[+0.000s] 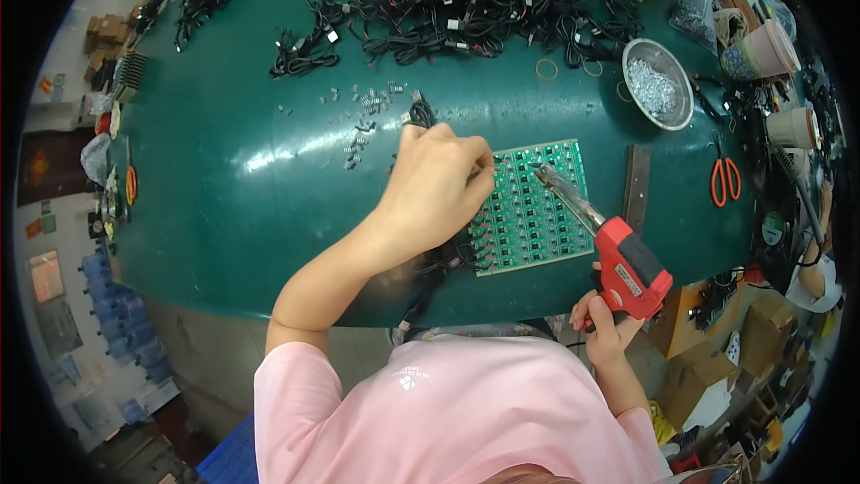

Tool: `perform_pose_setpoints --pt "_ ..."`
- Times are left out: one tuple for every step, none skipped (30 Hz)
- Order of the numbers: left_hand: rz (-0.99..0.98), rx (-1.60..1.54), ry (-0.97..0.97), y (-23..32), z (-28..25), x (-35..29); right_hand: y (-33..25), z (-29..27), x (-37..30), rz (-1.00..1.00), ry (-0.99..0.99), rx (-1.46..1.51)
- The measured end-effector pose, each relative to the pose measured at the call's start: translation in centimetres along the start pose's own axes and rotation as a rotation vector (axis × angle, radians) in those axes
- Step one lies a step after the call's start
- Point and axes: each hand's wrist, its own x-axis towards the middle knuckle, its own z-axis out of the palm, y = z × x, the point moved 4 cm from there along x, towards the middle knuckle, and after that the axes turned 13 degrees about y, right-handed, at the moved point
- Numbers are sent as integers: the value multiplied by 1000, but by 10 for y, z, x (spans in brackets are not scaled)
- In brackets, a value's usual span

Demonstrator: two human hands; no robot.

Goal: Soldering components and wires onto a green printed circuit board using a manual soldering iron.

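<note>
A green panel of circuit boards, set with rows of small black parts, lies on the table in front of me. My left hand is closed over its upper left edge, pinching a black cable whose bundled loops stick out above the knuckles. Thin red wire ends show by the fingertips, over the board. In my right hand is a red and black soldering gun. Its metal tip points up and left, over the upper part of the panel; whether it touches is unclear. More black cables sit along the panel's left edge.
A large heap of black cables covers the far side of the green table. Small metal pieces are scattered left of centre. At right are a metal bowl of shiny bits, a dark bar and orange-handled scissors.
</note>
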Motion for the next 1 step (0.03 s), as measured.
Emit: perform_pose_setpoints --pt "-43 7 -32 -2 12 -4 5 -1 -2 10 -12 -11"
